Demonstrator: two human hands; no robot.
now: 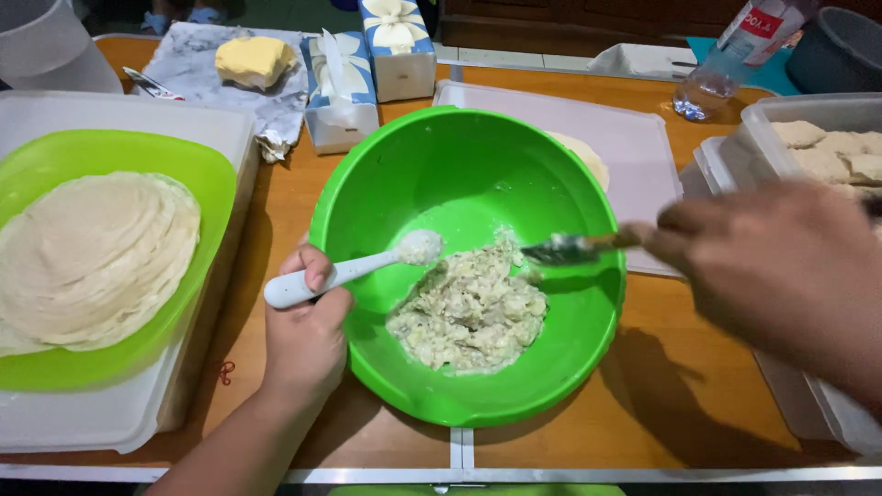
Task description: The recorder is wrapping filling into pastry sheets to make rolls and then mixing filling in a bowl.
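The left hand (303, 335) is closed around a white plastic spoon (344, 271) heaped with pale lumpy filling (470, 312), held over the round bright-green plastic bowl (386, 184) on the wooden counter (671, 386). The right hand (781, 266), blurred, seems to grip a metal fork (570, 246) over the filling. Scooping a portion looks underway; next, the fork should push it off cleanly.

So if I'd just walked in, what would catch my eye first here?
The big green bowl in the middle of the wooden table, with a pale lumpy filling at its bottom. The left hand holds a white spoon over it, while the right hand dips a metal spoon in. At far left, a stack of thin round wrappers lies on a green tray.
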